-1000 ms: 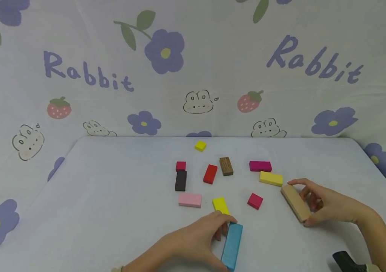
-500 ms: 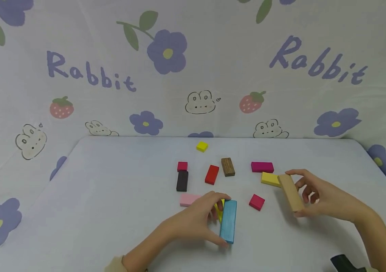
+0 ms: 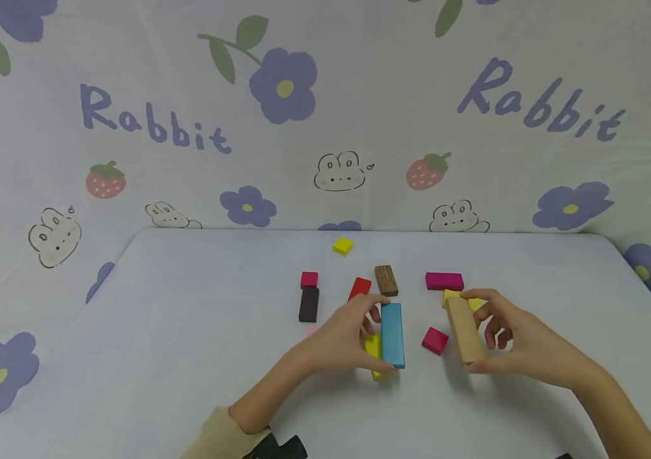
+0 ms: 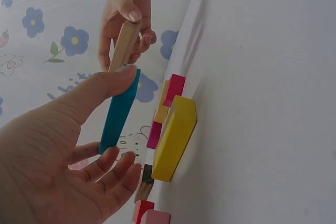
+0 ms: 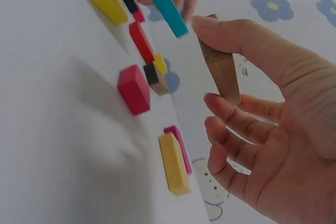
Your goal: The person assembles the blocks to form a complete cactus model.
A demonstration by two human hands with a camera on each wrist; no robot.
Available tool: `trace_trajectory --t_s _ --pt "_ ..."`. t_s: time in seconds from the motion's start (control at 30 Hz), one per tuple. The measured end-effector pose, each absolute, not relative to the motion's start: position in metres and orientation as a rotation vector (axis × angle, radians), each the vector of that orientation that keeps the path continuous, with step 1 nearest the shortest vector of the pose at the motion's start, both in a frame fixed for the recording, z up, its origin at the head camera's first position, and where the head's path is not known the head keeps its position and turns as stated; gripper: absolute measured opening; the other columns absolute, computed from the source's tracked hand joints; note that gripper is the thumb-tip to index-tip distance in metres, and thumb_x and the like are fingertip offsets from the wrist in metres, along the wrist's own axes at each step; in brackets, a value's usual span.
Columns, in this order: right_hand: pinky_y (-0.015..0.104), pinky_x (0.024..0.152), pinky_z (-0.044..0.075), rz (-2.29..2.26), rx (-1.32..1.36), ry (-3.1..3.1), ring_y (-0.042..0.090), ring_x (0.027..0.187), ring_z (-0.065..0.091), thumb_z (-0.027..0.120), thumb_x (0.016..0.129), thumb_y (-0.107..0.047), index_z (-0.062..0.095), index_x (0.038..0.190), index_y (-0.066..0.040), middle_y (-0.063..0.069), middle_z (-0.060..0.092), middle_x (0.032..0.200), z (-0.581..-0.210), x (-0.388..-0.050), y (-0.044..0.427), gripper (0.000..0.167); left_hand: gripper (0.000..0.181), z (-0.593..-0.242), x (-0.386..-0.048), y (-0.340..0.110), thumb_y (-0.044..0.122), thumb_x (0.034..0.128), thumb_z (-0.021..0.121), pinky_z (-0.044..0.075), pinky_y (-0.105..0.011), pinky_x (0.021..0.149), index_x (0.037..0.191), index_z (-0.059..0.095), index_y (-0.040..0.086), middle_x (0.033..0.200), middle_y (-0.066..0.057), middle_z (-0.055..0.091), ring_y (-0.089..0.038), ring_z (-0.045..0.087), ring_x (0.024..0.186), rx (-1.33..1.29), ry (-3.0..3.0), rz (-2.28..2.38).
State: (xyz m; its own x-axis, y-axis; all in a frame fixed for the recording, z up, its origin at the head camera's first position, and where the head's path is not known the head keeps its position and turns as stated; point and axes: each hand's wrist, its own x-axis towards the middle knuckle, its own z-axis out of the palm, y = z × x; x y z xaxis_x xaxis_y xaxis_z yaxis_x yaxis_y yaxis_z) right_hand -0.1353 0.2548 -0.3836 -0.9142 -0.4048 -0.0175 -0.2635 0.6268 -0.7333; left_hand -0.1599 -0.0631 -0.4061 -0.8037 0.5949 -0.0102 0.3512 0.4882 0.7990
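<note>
My left hand (image 3: 343, 338) pinches a blue block (image 3: 393, 335) by its two ends, between thumb and fingers, above the table. Under and beside it lies a yellow block (image 3: 373, 347), partly covered. A tan wooden block (image 3: 465, 330) is pinched end to end by my right hand (image 3: 523, 338), raised off the table in front of a light yellow block (image 3: 476, 304). Between the two held blocks a crimson block (image 3: 435, 341) lies on the table. The right wrist view shows the tan block (image 5: 221, 69) under the thumb, with the blue block (image 5: 164, 3) near it.
Farther back on the white table (image 3: 187, 331) lie a magenta block (image 3: 444, 281), a brown block (image 3: 386, 280), a red block (image 3: 359, 288) and a small yellow block (image 3: 342, 247). A black block (image 3: 309, 305) touches a small red one (image 3: 309, 279). A pink block is mostly hidden behind my left hand.
Both held blocks have been lifted off the table. The blue one moved away from me, the tan one leftward, so they are closer together. My left hand now covers most of the pink block.
</note>
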Motion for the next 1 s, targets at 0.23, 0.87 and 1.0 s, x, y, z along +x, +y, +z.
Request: trace_trajectory --t_s 0.23,0.87,1.0 --pt "0.024 0.069 0.052 -1.169 -0.576 2.667 0.013 0.083 0.058 0.099 0.072 -0.028 0.039 0.152 -0.013 0.003 0.060 0.110 -0.387 -0.123 0.239 0.101 0.095 -0.409 -0.169 -0.055 0.031 0.0785 0.094 0.054 -0.015 0.078 0.156 0.044 0.011 0.118 0.001 0.057 -0.009 0.055 0.102 0.710 2.515 1.182" --pt "0.021 0.061 0.046 -1.138 -0.696 2.546 0.005 0.075 0.052 0.099 0.072 -0.032 0.043 0.146 -0.007 -0.004 0.057 0.097 -0.415 -0.101 0.205 0.096 0.094 -0.425 -0.184 -0.047 0.037 0.0803 0.092 0.052 -0.016 0.082 0.156 0.044 0.008 0.115 -0.001 0.055 -0.008 0.051 0.097 0.699 2.550 1.018" --pt "0.021 0.059 0.044 -1.139 -0.672 2.510 0.005 0.072 0.050 0.099 0.073 -0.032 0.043 0.146 -0.007 -0.004 0.057 0.096 -0.419 -0.099 0.198 0.096 0.095 -0.427 -0.185 -0.047 0.036 0.0799 0.092 0.052 -0.017 0.086 0.156 0.043 0.007 0.117 -0.001 0.055 -0.008 0.050 0.102 0.700 2.551 1.012"
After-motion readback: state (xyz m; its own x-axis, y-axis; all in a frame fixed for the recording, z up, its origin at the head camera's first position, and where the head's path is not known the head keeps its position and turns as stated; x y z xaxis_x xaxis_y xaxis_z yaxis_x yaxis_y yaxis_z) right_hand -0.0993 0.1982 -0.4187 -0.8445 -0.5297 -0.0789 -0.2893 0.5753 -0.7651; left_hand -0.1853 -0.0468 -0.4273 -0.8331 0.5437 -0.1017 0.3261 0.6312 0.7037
